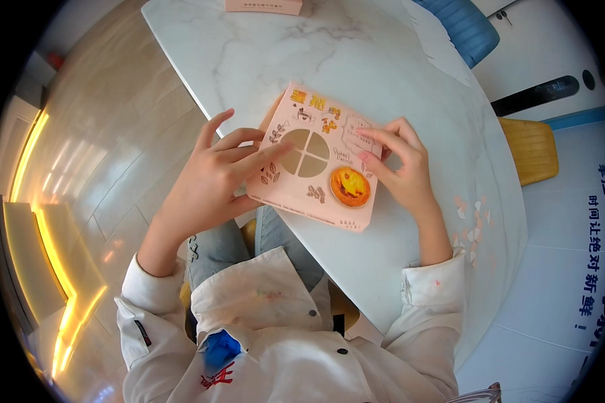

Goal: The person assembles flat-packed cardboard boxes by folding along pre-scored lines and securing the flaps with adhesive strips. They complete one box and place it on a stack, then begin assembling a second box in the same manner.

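Observation:
A flat pink pastry carton (296,190), printed with an egg tart, is held tilted over the table's near left edge. Its round window is split by a cross-shaped strip into quarters. My left hand (212,171) grips the carton's left side. The index finger lies across the face to the window, the thumb is at the lower left edge, and other fingers are raised. At the right edge, my right hand (405,161) pinches the carton between thumb and fingers. Part of another pink panel shows behind its upper left edge; the carton's back is hidden.
The white marbled table (242,60) extends ahead and right. Another pink box (265,7) lies at its far edge. Small pink and white paper scraps (475,234) are scattered right of my right forearm. A blue chair (460,30) and a yellow chair (531,151) stand beyond.

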The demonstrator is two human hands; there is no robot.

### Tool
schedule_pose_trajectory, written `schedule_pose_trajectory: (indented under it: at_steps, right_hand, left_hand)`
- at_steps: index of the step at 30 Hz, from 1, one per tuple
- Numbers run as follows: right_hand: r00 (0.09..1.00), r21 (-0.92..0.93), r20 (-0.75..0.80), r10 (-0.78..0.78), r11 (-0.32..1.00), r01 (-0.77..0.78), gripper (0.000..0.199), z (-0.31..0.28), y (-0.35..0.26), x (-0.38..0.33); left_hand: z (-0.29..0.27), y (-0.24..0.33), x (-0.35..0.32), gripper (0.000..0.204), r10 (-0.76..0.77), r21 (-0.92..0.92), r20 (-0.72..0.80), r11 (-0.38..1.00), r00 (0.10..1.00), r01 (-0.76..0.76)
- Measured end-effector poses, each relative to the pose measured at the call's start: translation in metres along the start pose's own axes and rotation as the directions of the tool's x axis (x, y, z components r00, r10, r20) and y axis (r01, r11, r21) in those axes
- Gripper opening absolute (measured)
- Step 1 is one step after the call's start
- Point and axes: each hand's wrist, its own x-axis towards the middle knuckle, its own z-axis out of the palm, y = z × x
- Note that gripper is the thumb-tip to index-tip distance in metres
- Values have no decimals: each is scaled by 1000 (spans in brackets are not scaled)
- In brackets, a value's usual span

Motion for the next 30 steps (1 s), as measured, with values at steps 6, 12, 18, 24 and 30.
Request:
schedule_pose_trajectory:
  at_steps: [6, 12, 18, 24, 30]
  right_hand:
    - [994, -6, 111, -22, 1000, 23, 68, -11, -5, -3]
    - [932, -37, 362, -2, 999, 16, 124, -13, -8, -10]
    - [918, -104, 396, -10, 993, 55, 117, -15, -18, -12]
    - [952, -183, 284, -115, 968, 171, 94, -10, -22, -16]
    - [937, -344, 184, -298, 873, 345, 67, 7, -14, -28]
  left_hand:
    - [-17, 4, 6, 81, 13, -142, 60, 990, 998, -5]
    - [-18, -1, 10, 81, 31, -153, 110, 988, 993, -14]
    - [-20, 1, 11, 72, 22, -164, 95, 986, 995, -6]
    - [-19, 10, 12, 66, -14, -92, 76, 996, 997, 21]
    - [-2, 12, 6, 62, 61, 185, -21, 981, 998, -56]
